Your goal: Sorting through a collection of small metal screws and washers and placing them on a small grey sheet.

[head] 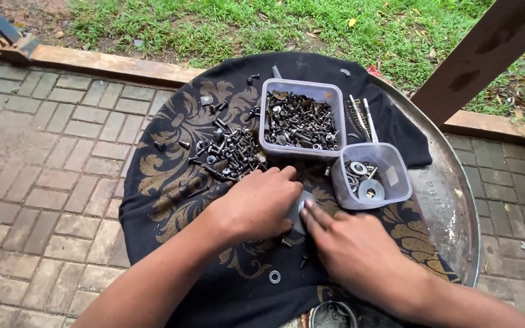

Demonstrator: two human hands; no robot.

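Observation:
My left hand (256, 203) rests knuckles-up on a black cloth with gold patterns (171, 182), its fingers curled over a flat grey metal piece (297, 209) that is mostly hidden. My right hand (350, 252) lies just right of it, fingertips pressing on the same grey piece. A pile of loose dark screws and bolts (226, 152) lies on the cloth just beyond my left hand. A clear square tub (302, 115) full of screws stands behind it. A smaller clear tub (372, 176) holding washers sits to the right.
The cloth covers a round metal tray (457, 206) set on brick paving. A single washer (274, 277) lies near the front. Long bolts (360, 115) lie right of the big tub. A brown post (481, 54) rises at the back right; grass lies beyond.

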